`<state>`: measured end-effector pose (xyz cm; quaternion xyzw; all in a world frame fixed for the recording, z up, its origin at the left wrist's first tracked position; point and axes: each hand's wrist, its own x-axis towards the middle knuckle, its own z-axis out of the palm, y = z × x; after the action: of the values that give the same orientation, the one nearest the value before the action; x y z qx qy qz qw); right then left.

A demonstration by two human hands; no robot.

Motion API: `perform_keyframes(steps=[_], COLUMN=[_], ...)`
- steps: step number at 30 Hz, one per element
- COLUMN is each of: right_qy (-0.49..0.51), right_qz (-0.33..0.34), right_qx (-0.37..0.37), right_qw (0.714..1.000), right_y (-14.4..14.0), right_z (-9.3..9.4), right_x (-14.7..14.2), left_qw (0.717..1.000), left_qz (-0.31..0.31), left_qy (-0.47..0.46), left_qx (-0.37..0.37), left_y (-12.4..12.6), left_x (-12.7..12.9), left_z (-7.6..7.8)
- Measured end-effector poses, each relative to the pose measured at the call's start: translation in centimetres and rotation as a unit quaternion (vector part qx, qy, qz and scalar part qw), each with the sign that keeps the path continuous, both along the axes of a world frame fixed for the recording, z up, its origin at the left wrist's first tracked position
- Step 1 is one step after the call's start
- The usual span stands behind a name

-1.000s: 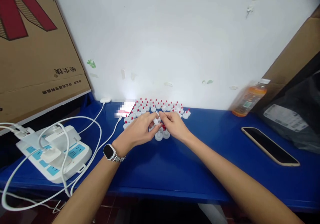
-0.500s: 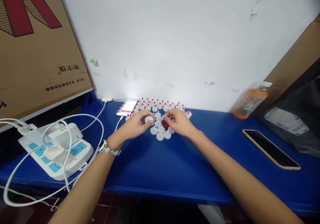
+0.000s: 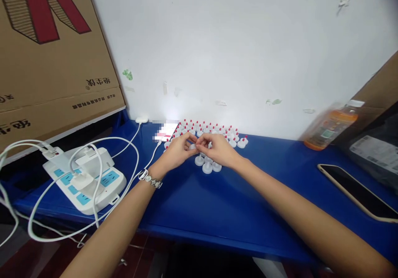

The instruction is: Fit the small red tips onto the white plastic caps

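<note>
Both hands meet at the near edge of the cluster of white caps with red tips [image 3: 214, 131] on the blue bench [image 3: 217, 203]: the left hand [image 3: 177, 151] and right hand [image 3: 219, 149] have fingertips pressed together on one small white cap [image 3: 193, 146], pinching it between them. Loose white caps [image 3: 207, 165] lie just nearer than the cluster, under the right hand. Left of the cluster sit a lit phone [image 3: 166, 131] and, farther left, a power strip [image 3: 85, 178]; well right of it stand an orange bottle [image 3: 329, 126] and a dark phone [image 3: 357, 191].

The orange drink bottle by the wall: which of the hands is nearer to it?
Right. The right hand lies between the left hand and the orange drink bottle, though well apart from it; the left hand is farther.
</note>
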<state>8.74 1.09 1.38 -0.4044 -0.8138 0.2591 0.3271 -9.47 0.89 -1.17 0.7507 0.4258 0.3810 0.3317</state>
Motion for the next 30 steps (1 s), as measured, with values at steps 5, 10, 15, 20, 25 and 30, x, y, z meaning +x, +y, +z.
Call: perform_keyframes(steps=[5, 10, 15, 20, 25, 30], right_qy=[-0.043, -0.123, -0.168, -0.168, -0.208, -0.15], right_qz=[0.004, 0.053, 0.037, -0.061, -0.084, -0.079], right_qx=[-0.02, 0.008, 0.061, 0.095, 0.089, 0.085], right_qw=[0.999, 0.991, 0.983, 0.979, 0.97, 0.982], right_y=[1.4, 2.4, 3.6, 6.7, 10.0, 9.6], right_z=[-0.3, -1.0, -1.0, -0.7, -1.2, -1.1], right_x=[0.0, -0.2, -0.3, -1.8, -4.7, -4.6], left_qw=[0.998, 0.989, 0.992, 0.991, 0.988, 0.982], left_qz=[-0.006, 0.028, 0.001, 0.011, 0.025, 0.056], left_qy=[0.066, 0.142, 0.125, 0.135, 0.15, 0.179], left_qx=[-0.006, 0.012, -0.004, -0.016, -0.014, 0.032], left_y=[0.2, 0.5, 0.5, 0.7, 0.6, 0.3], left_x=[-1.7, -2.5, -2.0, -1.9, -1.9, -1.7], left_z=[0.1, 0.0, -0.7, -1.0, -0.9, -0.6])
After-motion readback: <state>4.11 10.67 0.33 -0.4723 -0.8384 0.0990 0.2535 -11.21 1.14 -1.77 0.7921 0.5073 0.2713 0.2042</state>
